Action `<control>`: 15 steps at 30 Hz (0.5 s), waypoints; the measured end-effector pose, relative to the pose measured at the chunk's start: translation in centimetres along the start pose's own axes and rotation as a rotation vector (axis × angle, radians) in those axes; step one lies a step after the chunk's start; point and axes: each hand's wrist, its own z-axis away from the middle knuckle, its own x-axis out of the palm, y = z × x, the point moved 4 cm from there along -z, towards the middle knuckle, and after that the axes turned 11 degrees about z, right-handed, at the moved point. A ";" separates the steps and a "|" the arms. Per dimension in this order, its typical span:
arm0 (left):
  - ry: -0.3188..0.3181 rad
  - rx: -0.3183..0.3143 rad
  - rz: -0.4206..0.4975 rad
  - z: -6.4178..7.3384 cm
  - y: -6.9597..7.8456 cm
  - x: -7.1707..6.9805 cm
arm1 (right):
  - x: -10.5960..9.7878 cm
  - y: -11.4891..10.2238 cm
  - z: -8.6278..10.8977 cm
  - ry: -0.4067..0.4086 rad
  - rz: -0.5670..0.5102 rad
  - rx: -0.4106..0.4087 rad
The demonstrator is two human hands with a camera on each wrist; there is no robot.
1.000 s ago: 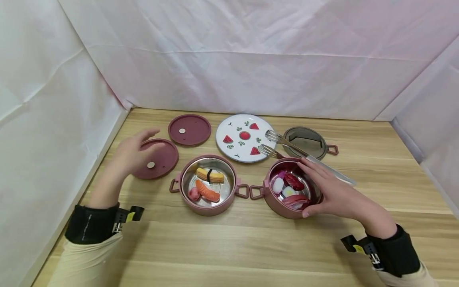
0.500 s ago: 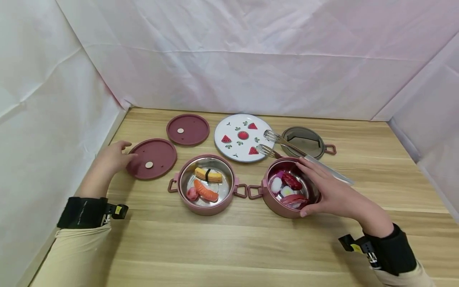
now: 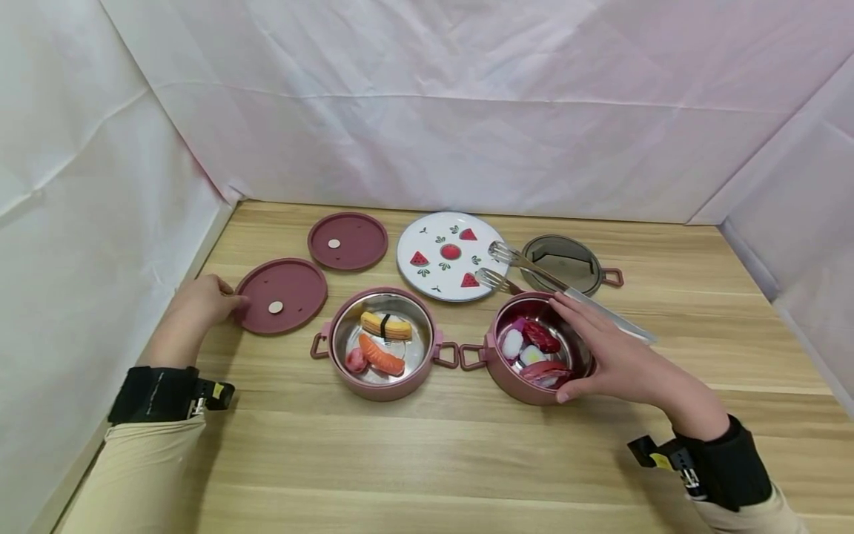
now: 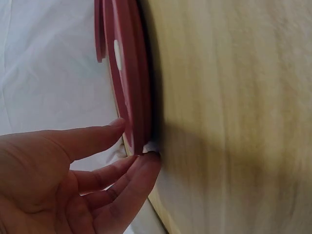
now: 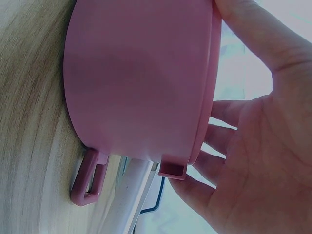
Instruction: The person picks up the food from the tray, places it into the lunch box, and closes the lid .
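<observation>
My left hand (image 3: 199, 302) pinches the left edge of a maroon round lid (image 3: 293, 285); in the left wrist view the thumb lies over its face and the fingertips sit at its underside edge. My right hand (image 3: 623, 363) holds the rim of the right pink pot (image 3: 517, 374), thumb at the near side and fingers reaching along the far side. Inside that pot are toy foods, including a red piece (image 3: 540, 336) and a white piece (image 3: 512, 344). The left pink pot (image 3: 394, 393) holds a yellow toy sushi (image 3: 387, 326) and an orange shrimp piece (image 3: 382, 354).
Behind the pots lie a second maroon lid (image 3: 348, 241), a white plate (image 3: 427, 245) with watermelon prints and a grey round piece (image 3: 563, 265) with a loop handle. A fork (image 3: 494, 280) and metal tongs-like utensil (image 3: 540, 274) overlap the plate. White cloth walls (image 3: 427, 148) enclose the table.
My left hand has moved left and down from above the nearer maroon lid to its left edge, and its fingers have closed on that edge. My right hand has stayed on the pot.
</observation>
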 end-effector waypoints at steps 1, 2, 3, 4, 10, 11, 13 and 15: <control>0.003 -0.004 0.002 -0.1 -0.1 0.0 | 0.0 0.0 0.0 0.001 0.000 0.000; 0.006 -0.007 0.003 -0.1 -0.2 0.1 | 0.0 0.0 0.0 0.003 0.000 -0.001; 0.008 -0.010 0.003 -0.2 -0.2 0.1 | 0.0 0.0 0.0 0.004 0.001 -0.002; 0.010 -0.013 0.008 -0.3 -0.3 0.2 | 0.1 0.0 0.0 0.007 0.002 -0.003; 0.007 0.004 0.085 -0.8 -0.8 0.3 | 0.1 0.0 0.0 0.017 0.000 -0.007; 0.002 0.012 0.108 -0.8 -0.9 0.4 | 0.1 0.0 0.0 0.018 -0.001 -0.007; -0.008 0.031 0.161 -0.9 -1.0 0.5 | 0.1 0.0 0.0 0.019 0.000 -0.005; -0.018 0.051 0.220 -0.8 -1.0 0.5 | 0.1 0.0 0.1 0.018 -0.001 -0.001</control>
